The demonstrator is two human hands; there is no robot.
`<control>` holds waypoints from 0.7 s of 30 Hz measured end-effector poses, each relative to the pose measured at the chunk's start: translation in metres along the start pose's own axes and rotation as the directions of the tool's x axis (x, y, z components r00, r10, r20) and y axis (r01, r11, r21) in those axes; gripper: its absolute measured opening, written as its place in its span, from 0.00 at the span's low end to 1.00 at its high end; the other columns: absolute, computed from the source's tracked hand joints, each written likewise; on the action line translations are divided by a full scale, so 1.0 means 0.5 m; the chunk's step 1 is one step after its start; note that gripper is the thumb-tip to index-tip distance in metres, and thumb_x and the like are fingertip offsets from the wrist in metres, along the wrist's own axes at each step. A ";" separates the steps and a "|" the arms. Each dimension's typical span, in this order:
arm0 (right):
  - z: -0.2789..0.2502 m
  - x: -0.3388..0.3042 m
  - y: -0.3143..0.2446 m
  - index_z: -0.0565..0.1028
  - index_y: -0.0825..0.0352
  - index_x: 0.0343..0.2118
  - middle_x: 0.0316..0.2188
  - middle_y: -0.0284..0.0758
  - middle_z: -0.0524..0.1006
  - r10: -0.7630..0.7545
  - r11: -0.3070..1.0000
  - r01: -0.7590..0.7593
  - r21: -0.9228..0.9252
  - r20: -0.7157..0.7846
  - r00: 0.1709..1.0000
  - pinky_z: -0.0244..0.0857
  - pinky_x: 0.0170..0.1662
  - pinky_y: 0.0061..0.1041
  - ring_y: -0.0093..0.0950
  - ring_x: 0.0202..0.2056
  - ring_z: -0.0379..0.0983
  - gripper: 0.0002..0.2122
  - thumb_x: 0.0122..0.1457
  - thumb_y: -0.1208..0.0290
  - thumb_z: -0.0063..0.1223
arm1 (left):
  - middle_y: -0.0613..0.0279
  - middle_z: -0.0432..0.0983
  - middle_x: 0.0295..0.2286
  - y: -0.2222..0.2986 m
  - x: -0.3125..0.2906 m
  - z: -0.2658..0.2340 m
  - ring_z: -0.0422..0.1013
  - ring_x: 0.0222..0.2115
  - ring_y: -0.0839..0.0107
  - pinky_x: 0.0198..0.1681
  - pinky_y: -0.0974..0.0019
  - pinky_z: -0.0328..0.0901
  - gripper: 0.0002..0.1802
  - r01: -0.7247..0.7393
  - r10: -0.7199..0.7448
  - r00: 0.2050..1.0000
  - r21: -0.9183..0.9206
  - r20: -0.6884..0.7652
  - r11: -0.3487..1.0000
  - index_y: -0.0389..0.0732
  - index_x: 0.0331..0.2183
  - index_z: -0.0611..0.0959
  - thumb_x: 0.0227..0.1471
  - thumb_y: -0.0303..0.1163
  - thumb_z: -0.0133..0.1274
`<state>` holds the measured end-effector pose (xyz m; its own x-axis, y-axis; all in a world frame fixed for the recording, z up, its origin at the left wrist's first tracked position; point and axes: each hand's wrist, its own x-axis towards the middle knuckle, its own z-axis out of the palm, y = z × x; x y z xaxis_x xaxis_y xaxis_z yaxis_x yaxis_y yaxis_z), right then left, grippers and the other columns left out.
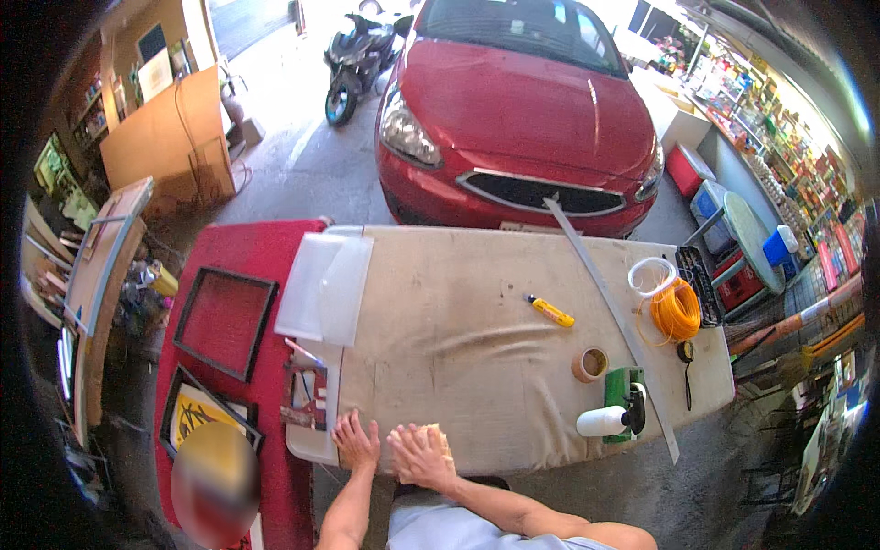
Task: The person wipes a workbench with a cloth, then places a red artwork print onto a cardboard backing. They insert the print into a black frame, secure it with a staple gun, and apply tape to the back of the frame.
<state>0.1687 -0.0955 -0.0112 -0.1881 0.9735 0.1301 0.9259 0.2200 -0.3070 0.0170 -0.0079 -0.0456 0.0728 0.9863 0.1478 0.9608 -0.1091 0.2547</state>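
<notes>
A red car (522, 110) stands beyond the tabletop (440, 348). Translucent sheets (316, 284) lie at the far left corner. A metal strip (612, 312) crosses the right side aslant, overhanging both edges. An orange cord coil (676, 312) sits right of it. Left hand (356, 443): grip open, fingers spread at the near edge. Right hand (422, 458): placed over a pale cloth (445, 449) at the near edge; grip closure cannot be determined. A yellow knife (552, 312) lies left of the strip.
</notes>
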 end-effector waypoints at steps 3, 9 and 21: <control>-0.056 -0.053 0.077 0.61 0.64 0.56 0.56 0.45 0.61 0.104 0.971 -0.085 -0.225 0.075 0.992 0.46 0.54 0.57 0.43 0.58 0.54 0.28 0.53 0.56 0.44 | 0.52 0.61 0.51 0.007 0.005 -0.004 0.53 0.56 0.55 0.60 0.44 0.40 0.32 -0.029 0.023 0.998 0.104 0.051 0.994 0.41 0.53 0.67 0.53 0.53 0.42; -0.069 -0.231 0.291 0.55 0.64 0.60 0.64 0.42 0.46 0.576 0.796 -0.562 -0.225 -0.005 0.817 0.29 0.62 0.53 0.39 0.65 0.38 0.29 0.58 0.55 0.39 | 0.56 0.61 0.51 -0.007 -0.008 0.020 0.53 0.56 0.59 0.58 0.46 0.44 0.30 -0.052 0.046 0.998 0.155 0.044 0.986 0.46 0.53 0.66 0.54 0.52 0.43; 0.002 0.104 0.452 0.53 0.67 0.61 0.64 0.43 0.46 0.571 0.797 -0.589 -0.137 -0.150 0.807 0.27 0.63 0.46 0.39 0.65 0.36 0.29 0.60 0.54 0.33 | 0.61 0.63 0.48 -0.008 0.009 0.037 0.56 0.53 0.60 0.55 0.43 0.47 0.30 -0.071 0.079 0.996 0.176 -0.042 0.982 0.47 0.51 0.69 0.52 0.54 0.45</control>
<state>0.3679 0.0051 -0.0748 0.4258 0.9020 0.0708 0.8932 -0.4065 -0.1922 0.0182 -0.0005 -0.0634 0.1374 0.9684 0.2079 0.9853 -0.1552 0.0718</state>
